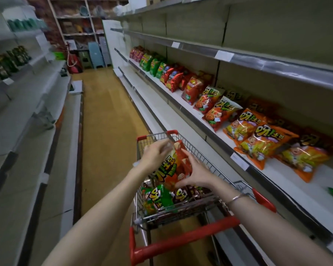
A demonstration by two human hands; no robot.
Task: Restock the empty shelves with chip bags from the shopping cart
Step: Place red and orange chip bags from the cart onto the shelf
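Here the left hand (155,154) curls over the top, and the right hand (197,172) clasps the lower edge, of a glossy red chip bag (176,163) above the wire cart (181,241), beside a smooth white shelf (288,176) and tan floor (108,112).

You have one wide-angle view, from the camera on your head. It looks forward and down along the aisle floor (108,112). The shopping cart (181,241), your left hand (156,154) and your right hand (197,170) are close below it. The chip shelf (288,176) runs away from you on the right.
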